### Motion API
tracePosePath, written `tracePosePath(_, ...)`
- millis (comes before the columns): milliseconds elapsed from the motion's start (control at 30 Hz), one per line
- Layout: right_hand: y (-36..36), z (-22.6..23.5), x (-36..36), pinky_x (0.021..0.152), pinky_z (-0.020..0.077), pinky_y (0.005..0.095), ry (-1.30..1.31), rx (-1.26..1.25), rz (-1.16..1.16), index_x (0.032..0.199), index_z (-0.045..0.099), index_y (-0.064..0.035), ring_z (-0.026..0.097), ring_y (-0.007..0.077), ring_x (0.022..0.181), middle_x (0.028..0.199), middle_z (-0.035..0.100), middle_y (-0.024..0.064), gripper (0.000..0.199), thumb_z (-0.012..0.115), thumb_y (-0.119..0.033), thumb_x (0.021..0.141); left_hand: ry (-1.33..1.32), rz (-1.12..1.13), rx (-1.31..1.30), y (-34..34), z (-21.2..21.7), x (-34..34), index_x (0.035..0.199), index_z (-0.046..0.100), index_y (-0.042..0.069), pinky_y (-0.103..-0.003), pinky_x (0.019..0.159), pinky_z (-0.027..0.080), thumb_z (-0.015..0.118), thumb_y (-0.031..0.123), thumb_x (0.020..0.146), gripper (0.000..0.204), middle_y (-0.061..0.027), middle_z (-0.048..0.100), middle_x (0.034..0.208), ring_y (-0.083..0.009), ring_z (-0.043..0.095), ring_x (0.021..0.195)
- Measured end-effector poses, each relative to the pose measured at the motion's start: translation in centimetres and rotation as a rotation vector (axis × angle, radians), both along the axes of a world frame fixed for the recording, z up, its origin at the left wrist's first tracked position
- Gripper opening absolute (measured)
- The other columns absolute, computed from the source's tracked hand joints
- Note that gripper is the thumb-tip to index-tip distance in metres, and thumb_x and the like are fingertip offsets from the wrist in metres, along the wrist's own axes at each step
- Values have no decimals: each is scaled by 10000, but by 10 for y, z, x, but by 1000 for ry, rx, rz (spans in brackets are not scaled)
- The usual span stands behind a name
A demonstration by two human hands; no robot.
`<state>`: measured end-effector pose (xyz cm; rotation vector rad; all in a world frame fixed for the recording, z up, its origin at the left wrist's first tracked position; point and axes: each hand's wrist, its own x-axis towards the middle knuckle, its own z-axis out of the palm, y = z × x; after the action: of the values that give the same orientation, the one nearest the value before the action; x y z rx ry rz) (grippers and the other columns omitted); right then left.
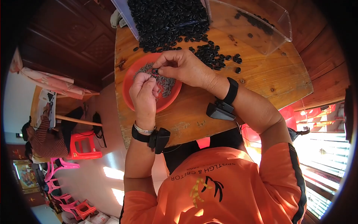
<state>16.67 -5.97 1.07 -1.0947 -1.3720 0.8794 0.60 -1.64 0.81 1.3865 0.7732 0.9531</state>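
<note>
Just above the middle of the frame, the right hand (186,67) pinches a small black ring (155,71) between thumb and forefinger, fingers closed tight on it, the rest of the hand curled loosely. Directly below and to the left, the left hand (143,91) is bunched into a near fist with its fingertips drawn together just beside the ring; it seems to hold a small metal piece, though the piece itself is too small to make out for certain. The two sets of fingertips almost touch, so the step in hand looks like fitting a metal part to the ring. The next move would call for steady alignment of the two tiny parts and a firm push without letting the ring slip. Both hands hover over a red plate (128,80) that holds a heap of small grey metal pieces (166,84). The plate sits on a round wooden table (261,78). Further up, at the top centre, a large pile of black rings (167,18) spills out of a clear plastic tray (278,22), and loose rings lie scattered on the wood to the upper right of the hands. Each wrist carries a black strapped device. In the left part of the frame, well away from the table, stand a red stool (84,143) and pink plastic chairs (56,173).
</note>
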Motion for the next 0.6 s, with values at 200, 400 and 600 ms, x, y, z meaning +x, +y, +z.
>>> tracePosePath(200,2,-1,2,724,488,217,119,-35,26,997,629,-7,577,63,781,854,636,14,167,632,-45,834,46,39,43,-2,2,1,771,540,14,-184,454,359,510,61,836,85,3,483,626,-48,444,540)
tracePosePath(400,5,-1,6,637,495,209,333,-189,70,979,631,-17,591,75,688,805,638,16,154,633,-43,828,65,34,69,-2,2,1,754,529,13,-189,455,353,499,56,839,100,4,479,616,-47,432,534)
tracePosePath(600,5,-1,5,640,494,209,332,-216,84,971,629,-13,595,80,684,802,638,17,146,630,-43,828,52,5,56,-1,0,0,727,514,21,-196,446,340,496,55,836,116,8,465,596,-46,418,519)
